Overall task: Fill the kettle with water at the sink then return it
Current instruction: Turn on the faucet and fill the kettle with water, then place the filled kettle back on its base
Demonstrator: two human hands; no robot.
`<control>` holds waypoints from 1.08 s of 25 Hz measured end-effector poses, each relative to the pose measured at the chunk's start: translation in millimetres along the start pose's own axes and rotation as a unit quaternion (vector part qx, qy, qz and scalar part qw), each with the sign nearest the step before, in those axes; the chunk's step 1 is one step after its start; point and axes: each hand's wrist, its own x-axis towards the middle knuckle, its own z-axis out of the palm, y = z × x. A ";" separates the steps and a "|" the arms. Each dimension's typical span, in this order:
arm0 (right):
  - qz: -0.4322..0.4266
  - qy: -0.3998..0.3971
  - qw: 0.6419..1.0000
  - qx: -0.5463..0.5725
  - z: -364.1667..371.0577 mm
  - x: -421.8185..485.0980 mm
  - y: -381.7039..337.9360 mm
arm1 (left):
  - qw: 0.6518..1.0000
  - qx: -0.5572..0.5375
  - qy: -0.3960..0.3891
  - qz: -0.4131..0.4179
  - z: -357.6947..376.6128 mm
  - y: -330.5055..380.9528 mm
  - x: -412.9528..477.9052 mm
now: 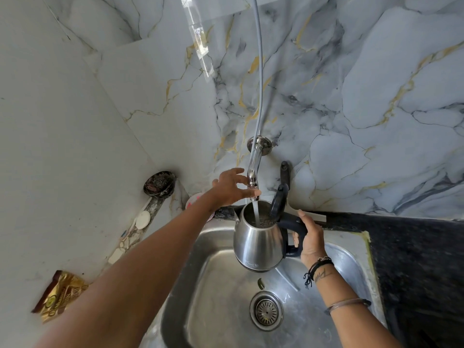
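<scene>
A steel kettle [256, 241] with a black handle hangs over the steel sink [221, 285], its black lid [278, 199] flipped up. My right hand [311, 239] grips the handle from the right. Water streams from the chrome tap [253, 172] straight into the kettle's open mouth. My left hand [231, 188] is at the tap's outlet, thumb and fingers touching it just above the stream.
A marble wall stands close behind the tap, with a grey hose [259, 71] running up it. A dark counter [414, 247] lies right of the sink. On the left ledge sit a dark bowl [159, 184], a white spoon [141, 219] and a gold packet [60, 295]. The drain strainer [266, 311] is below.
</scene>
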 end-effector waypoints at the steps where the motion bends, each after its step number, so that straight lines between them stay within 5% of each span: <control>1: -0.001 -0.002 1.000 -0.002 -1.7 -2.4 -1.2 | 0.997 0.054 0.050 -0.006 5.9 3.1 -1.2; 5: -0.009 0.006 1.000 -0.016 -12.9 -17.7 -6.5 | 0.966 0.210 0.142 -0.051 24.3 34.9 -13.8; 9: -0.011 0.007 1.000 -0.027 -35.9 -42.6 -21.2 | 0.976 0.129 0.163 -0.070 23.9 55.4 -48.6; 11: -0.020 0.004 0.999 -0.040 -52.7 -58.1 -32.5 | 0.965 0.053 0.230 0.116 39.6 66.2 -88.5; 13: -0.041 0.001 0.999 -0.030 -68.4 -72.8 -48.3 | 0.914 0.159 0.177 0.328 69.5 78.1 -125.0; 14: -0.053 0.004 0.998 -0.022 -78.8 -82.7 -60.1 | 0.895 0.233 0.118 0.362 88.5 86.2 -139.5; 17: -0.086 0.003 0.996 -0.014 -105.6 -105.8 -93.1 | 0.912 0.322 0.007 0.253 128.3 100.2 -158.8; 27: -0.126 0.000 0.989 -0.076 -243.6 -183.8 -213.6 | 0.948 0.212 0.057 0.229 237.8 237.3 -229.0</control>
